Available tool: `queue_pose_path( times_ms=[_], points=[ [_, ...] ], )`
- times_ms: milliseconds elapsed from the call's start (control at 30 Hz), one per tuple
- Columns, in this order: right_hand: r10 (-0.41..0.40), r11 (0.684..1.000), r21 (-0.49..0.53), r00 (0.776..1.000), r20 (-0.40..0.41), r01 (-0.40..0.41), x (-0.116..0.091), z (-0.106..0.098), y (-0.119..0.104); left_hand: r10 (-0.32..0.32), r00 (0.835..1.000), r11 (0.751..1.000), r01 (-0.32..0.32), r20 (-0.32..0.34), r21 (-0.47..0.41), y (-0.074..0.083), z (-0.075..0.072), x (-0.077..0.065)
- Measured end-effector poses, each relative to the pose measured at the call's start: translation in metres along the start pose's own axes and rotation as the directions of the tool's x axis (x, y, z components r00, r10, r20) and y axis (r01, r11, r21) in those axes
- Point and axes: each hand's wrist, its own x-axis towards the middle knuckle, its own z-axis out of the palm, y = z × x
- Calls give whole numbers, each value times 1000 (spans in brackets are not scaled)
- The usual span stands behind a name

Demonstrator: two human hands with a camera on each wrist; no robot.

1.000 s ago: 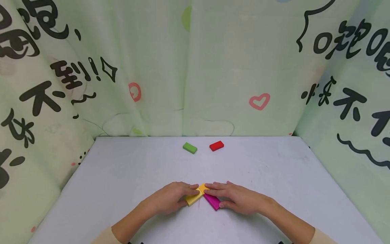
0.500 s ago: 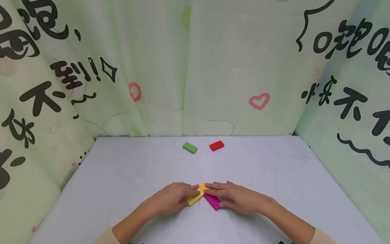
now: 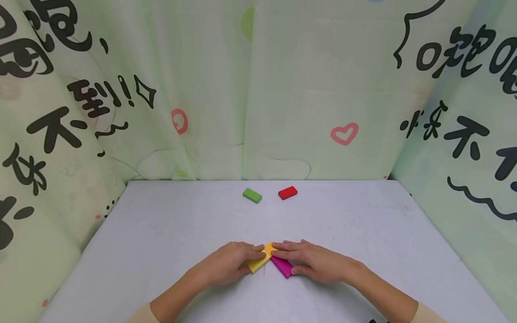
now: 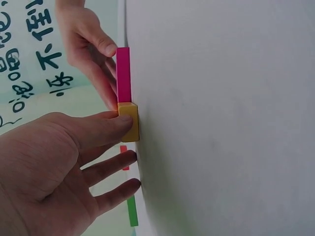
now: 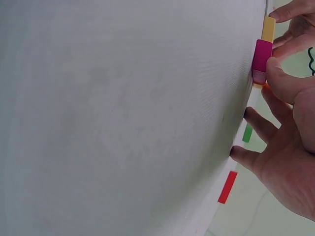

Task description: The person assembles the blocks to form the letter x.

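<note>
Three small blocks lie end to end and side by side on the table near its middle. My left hand (image 3: 230,264) pinches the yellow block (image 3: 258,263), thumb at its near end and fingertips over its upper part. Against its far end is an orange-yellow block (image 3: 269,248), partly covered by fingertips. The magenta block (image 3: 282,268) slants off to the right, meeting the yellow one at an angle. My right hand (image 3: 317,264) grips it, thumb (image 5: 276,71) at its near end, with fingers reaching across to the orange-yellow block.
Farther back on the white table (image 3: 181,215) lie a green block (image 3: 252,195) and a red block (image 3: 287,193), apart from each other. A pale green curtain (image 3: 291,89) with black lettering hangs behind the table and along both sides.
</note>
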Motion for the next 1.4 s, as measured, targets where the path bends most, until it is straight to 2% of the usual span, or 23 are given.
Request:
queue_pose_path(
  times_ms=[533, 1200, 1400],
  points=[
    [-11, 999, -52, 1000, -11, 10, 0, -2, -2, -12, 999, 1000, 12, -38, -6, 4, 2, -1],
    [-13, 999, -47, 1000, 0, 13, 1, -4, -4, 16, 999, 1000, -17, -36, -10, 2, -2, 1],
    [-45, 998, -44, 999, -15, 45, 0, -3, -3, 8, 1000, 1000, -8, -30, -17, 2, -2, 0]
  ],
)
